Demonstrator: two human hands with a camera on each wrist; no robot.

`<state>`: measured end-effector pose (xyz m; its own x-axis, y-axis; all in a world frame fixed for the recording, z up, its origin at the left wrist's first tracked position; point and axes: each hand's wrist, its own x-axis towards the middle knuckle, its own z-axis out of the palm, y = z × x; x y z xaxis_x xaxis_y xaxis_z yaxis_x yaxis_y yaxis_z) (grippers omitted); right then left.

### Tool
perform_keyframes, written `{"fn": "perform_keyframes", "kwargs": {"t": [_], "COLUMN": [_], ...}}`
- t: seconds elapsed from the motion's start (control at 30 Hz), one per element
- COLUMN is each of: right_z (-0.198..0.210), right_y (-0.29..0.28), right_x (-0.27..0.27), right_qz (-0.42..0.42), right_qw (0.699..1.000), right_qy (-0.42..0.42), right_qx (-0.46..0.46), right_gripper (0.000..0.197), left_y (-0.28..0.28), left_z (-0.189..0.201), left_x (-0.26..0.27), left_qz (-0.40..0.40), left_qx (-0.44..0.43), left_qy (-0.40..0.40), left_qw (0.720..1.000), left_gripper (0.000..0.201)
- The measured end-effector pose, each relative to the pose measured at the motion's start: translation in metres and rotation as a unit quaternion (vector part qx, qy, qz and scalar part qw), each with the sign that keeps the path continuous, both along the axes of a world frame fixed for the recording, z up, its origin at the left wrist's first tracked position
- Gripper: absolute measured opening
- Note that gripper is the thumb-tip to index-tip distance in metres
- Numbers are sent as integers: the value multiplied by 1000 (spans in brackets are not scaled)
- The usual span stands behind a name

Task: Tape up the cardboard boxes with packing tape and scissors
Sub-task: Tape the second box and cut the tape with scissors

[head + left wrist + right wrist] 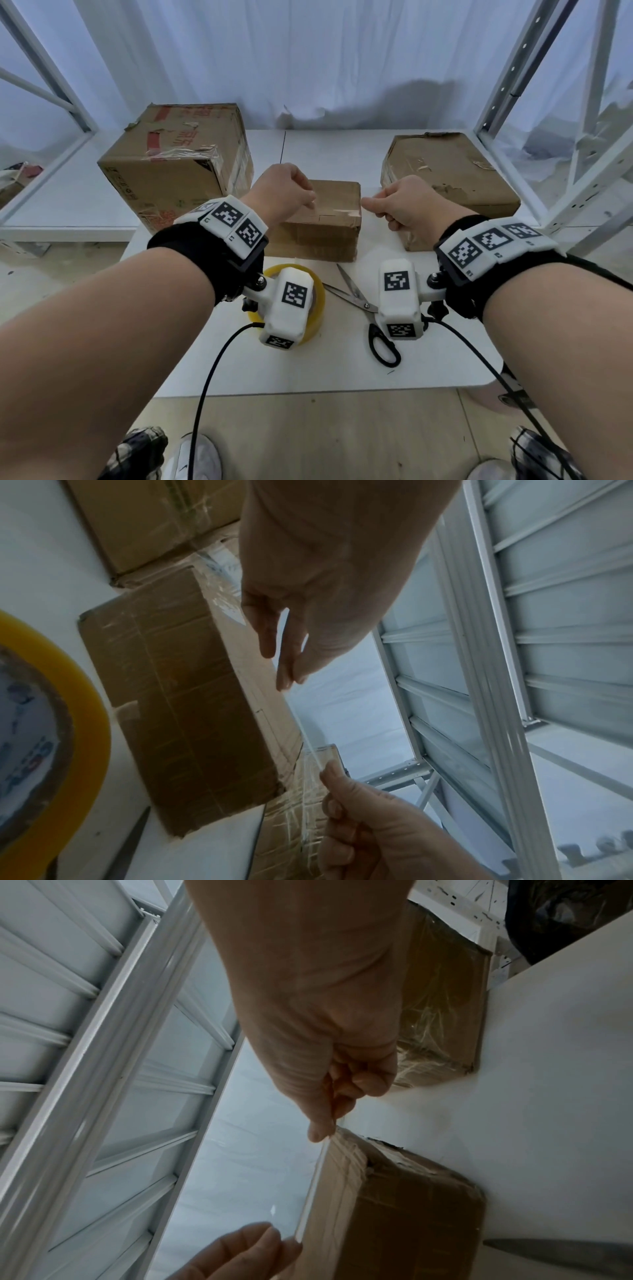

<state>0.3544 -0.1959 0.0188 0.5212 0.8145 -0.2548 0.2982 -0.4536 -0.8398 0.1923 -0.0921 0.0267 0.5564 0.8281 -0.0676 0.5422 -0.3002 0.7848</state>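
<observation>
A small cardboard box (pixel 322 222) lies in the middle of the white table (pixel 342 370). A cut strip of clear tape (pixel 306 731) is stretched over the box's top, lengthwise. My left hand (pixel 310 202) pinches its left end between thumb and fingertips (pixel 287 680). My right hand (pixel 368 205) pinches the other end, with the remaining fingers curled (pixel 325 1131). In the right wrist view the strip (pixel 313 1183) runs along the box's upper edge (pixel 394 1204). The yellow tape roll (pixel 317 298) and the scissors (pixel 365 305), blades spread, lie in front of the box.
A tall, taped cardboard box (pixel 178 161) stands at the back left. A flat, worn box (pixel 448 171) sits at the back right. White metal racks (pixel 555 113) flank the table on both sides. Camera cables (pixel 212 370) hang off the front edge.
</observation>
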Motion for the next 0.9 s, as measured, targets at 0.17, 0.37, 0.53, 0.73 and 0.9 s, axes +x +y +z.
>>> {"fn": "perform_keyframes", "kwargs": {"t": [0.17,0.37,0.53,0.73,0.9], "right_z": [5,6,3,-6,-13], "right_y": [0,-7,-9,-6,-1], "right_x": [-2,-1,-3,-4,-2], "right_qz": [9,8,16,13,-1], "right_qw": [999,998,999,997,996], "right_qy": [-26,-45,-48,-71,-78], "right_qx": [18,31,9,5,34], "right_gripper": [16,16,16,19,18], "left_y": [0,-1,-2,-1,-1], "left_z": [3,5,4,-4,-5], "left_x": [0,-3,-6,-2,1], "left_qz": [-15,-32,-36,-10,2], "left_qx": [66,15,-2,8,15], "left_qy": [28,22,38,75,64], "left_qw": [997,999,999,997,998], "left_gripper": [9,8,13,26,16]}}
